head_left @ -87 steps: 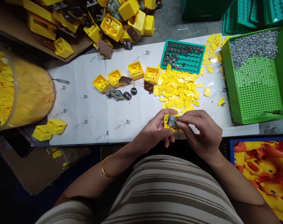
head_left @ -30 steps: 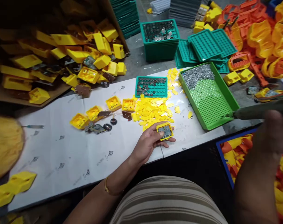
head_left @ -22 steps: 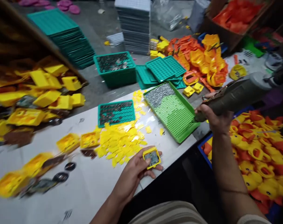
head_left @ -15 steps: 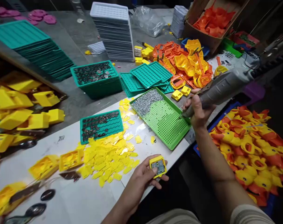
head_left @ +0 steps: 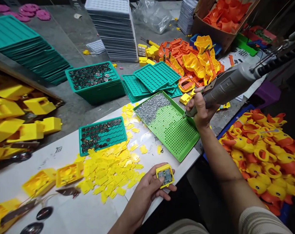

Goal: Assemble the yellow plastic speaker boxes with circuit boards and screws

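My left hand (head_left: 147,191) holds a small yellow plastic housing (head_left: 165,175) with a circuit board showing in it, at the near edge of the white table (head_left: 89,214). My right hand (head_left: 201,109) grips a grey electric screwdriver (head_left: 231,83) whose cable runs off to the upper right. Its tip points down at the right rim of a bright green perforated tray (head_left: 171,130), which has a heap of small silver screws (head_left: 152,105) at its far end.
A pile of small yellow plastic pieces (head_left: 113,165) lies left of my left hand. Behind it is a teal tray of button cells (head_left: 102,134). Open yellow housings (head_left: 67,172) sit farther left. A blue bin of yellow and orange ducks (head_left: 266,156) stands at the right.
My right hand left the housing, took the electric screwdriver at the right and brought its tip to the green screw tray. The view swung right and up. My left hand kept the housing.
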Action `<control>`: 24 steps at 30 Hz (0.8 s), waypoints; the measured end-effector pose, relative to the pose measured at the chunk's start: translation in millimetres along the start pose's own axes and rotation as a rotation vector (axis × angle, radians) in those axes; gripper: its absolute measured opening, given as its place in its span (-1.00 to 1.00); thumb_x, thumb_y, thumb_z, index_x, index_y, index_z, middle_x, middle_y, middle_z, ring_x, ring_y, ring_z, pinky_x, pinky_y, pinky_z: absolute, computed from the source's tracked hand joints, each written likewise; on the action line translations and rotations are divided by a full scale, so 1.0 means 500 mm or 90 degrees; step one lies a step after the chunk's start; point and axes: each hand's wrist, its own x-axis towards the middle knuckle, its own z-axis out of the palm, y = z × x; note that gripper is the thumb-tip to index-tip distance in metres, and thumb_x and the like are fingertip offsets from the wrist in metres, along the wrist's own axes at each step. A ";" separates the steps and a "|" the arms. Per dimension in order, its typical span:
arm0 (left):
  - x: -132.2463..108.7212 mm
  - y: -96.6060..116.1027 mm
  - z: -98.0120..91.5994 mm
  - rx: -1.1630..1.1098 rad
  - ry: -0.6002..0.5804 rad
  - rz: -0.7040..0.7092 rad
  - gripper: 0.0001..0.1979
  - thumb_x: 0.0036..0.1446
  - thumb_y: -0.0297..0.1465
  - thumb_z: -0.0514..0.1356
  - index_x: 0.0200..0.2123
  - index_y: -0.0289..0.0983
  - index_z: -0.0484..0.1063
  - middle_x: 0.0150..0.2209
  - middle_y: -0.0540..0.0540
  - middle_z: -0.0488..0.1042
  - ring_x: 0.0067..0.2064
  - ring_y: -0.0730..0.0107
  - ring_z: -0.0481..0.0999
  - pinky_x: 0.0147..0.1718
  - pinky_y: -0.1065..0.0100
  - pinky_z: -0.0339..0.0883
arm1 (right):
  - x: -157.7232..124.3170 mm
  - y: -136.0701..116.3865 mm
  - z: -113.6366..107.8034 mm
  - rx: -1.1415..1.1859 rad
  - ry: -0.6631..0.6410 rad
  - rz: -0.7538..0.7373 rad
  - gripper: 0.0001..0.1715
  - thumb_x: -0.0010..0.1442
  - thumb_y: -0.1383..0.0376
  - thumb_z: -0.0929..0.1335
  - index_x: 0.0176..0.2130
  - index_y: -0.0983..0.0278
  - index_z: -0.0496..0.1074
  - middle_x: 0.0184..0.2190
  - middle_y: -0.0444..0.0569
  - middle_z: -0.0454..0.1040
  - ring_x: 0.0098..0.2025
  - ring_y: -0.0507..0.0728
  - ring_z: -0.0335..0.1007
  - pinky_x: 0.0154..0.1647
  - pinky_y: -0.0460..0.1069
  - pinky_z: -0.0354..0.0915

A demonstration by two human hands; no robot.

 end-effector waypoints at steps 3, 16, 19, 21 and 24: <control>0.001 0.003 0.001 0.002 0.000 -0.005 -0.61 0.09 -0.35 0.24 0.00 -0.31 0.37 -0.04 -0.30 0.48 -0.27 0.20 0.58 -0.44 0.35 0.41 | 0.000 0.000 0.001 -0.014 -0.008 0.007 -0.71 0.08 -0.01 0.37 -0.36 0.11 0.29 -0.71 -0.30 0.17 -0.75 0.01 0.15 -0.73 -0.01 0.19; 0.009 0.008 0.000 -0.045 0.025 -0.017 -0.63 0.10 -0.39 0.23 -0.01 -0.34 0.33 -0.06 -0.31 0.50 -0.28 0.19 0.60 -0.44 0.38 0.43 | -0.004 -0.016 -0.001 -0.143 -0.100 0.051 -0.60 0.11 -0.15 0.28 -0.26 0.06 0.25 -0.63 -0.24 0.19 -0.65 0.04 0.17 -0.60 0.01 0.23; 0.015 0.010 0.003 -0.063 0.045 -0.026 -0.65 0.08 -0.43 0.23 -0.04 -0.36 0.33 -0.11 -0.28 0.51 -0.29 0.18 0.61 -0.43 0.37 0.45 | -0.013 -0.053 -0.003 -0.104 -0.108 0.034 -0.58 0.08 -0.15 0.31 -0.24 0.06 0.23 -0.65 -0.26 0.16 -0.68 0.02 0.15 -0.61 -0.01 0.24; 0.019 0.009 0.008 -0.078 0.053 -0.021 -0.67 0.05 -0.46 0.23 -0.08 -0.37 0.34 -0.18 -0.26 0.53 -0.32 0.18 0.61 -0.45 0.37 0.45 | -0.032 -0.099 -0.006 -0.057 -0.132 0.033 -0.57 0.07 -0.17 0.32 -0.28 0.06 0.24 -0.68 -0.27 0.13 -0.70 0.02 0.11 -0.63 0.00 0.24; 0.023 0.005 0.011 -0.093 0.043 -0.004 -0.70 0.03 -0.48 0.23 -0.12 -0.38 0.36 -0.28 -0.22 0.54 -0.35 0.20 0.61 -0.45 0.37 0.45 | -0.073 -0.183 -0.013 0.030 -0.218 0.101 -0.62 0.08 -0.14 0.35 -0.34 0.06 0.29 -0.70 -0.26 0.16 -0.69 0.01 0.18 -0.64 0.00 0.26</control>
